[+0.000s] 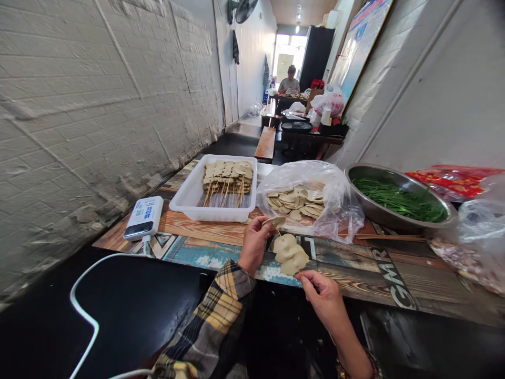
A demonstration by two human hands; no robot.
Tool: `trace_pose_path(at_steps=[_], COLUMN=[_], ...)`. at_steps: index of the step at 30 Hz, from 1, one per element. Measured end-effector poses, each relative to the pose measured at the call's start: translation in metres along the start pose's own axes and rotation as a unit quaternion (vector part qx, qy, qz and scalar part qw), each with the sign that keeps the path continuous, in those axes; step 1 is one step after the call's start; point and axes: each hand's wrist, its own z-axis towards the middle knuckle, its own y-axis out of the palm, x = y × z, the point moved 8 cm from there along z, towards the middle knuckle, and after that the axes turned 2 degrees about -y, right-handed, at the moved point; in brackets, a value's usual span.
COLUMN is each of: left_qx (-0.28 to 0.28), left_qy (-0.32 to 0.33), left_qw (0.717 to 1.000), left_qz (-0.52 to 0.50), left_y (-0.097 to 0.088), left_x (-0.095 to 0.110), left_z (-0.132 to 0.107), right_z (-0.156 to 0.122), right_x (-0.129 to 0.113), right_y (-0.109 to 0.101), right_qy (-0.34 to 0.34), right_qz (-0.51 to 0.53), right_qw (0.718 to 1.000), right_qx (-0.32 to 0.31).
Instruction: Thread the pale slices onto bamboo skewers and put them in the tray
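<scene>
My right hand [321,296] pinches the lower end of a thin wooden skewer that carries several flat, pale beige slices [291,253], which overlap along it. At the skewer's upper tip, my left hand [253,243] is closed on one more round slice [275,222]. Whether the tip has gone through that slice I cannot tell. Just beyond my hands lies an open clear plastic bag [335,195] with a heap of loose slices [298,201]. To its left, a white plastic tray [214,213] holds stacked, filled skewers [228,176], their sticks towards me.
A metal bowl [398,222] of green chives stands at the right, with bare skewers [390,238] before it. Plastic bags [479,226] crowd the right edge. A white power bank [144,217] with a cable lies left. A person [290,83] sits at a far table.
</scene>
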Motion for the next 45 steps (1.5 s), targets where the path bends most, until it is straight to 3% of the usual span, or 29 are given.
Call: trace_pose_path(at_steps=[18, 23, 45], left_qx=[-0.019, -0.023, -0.014], left_qy=[-0.054, -0.073, -0.075], left_qw=[0.998, 0.997, 0.997], left_qz=[-0.01, -0.025, -0.032], left_y=[0.002, 0.003, 0.002], left_x=[-0.008, -0.009, -0.008], left_z=[-0.002, -0.002, -0.003], right_z=[-0.002, -0.003, 0.0], right_x=[-0.011, -0.012, -0.022], right_y=[-0.002, -0.006, -0.019], right_qy=[-0.058, -0.101, -0.224], right_qz=[-0.05, -0.088, -0.109], right_qw=[0.996, 0.99, 0.968], right_qx=[0.035, 0.035, 0.034])
